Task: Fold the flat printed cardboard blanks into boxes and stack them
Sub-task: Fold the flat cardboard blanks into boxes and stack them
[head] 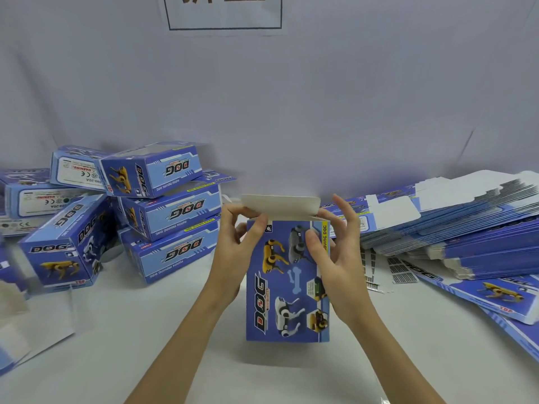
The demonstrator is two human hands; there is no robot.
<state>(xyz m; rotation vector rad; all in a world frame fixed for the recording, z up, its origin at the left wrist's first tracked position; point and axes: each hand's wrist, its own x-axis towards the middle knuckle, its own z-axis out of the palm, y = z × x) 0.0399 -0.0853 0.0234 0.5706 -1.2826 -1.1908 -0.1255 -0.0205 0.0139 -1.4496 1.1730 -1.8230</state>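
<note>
I hold the box (287,279) upright in the middle of the tabletop (145,345), its long axis vertical and its printed face turned to me, the open end pointing up. The white top flap (280,206) stands above this end and leans away from me, so the coming fold, I judge, must bring it down over the opening. My left hand (233,252) is at the left upper corner, the grip pinching the flap's left edge between thumb and fingers. My right hand (335,252) is at the right upper corner: the thumb presses on the printed face and the fingers are spread near the flap's right end. Both hands are equally near the flap. Finished boxes (163,205) are piled at my left, flat blanks (466,228) at my right.
</note>
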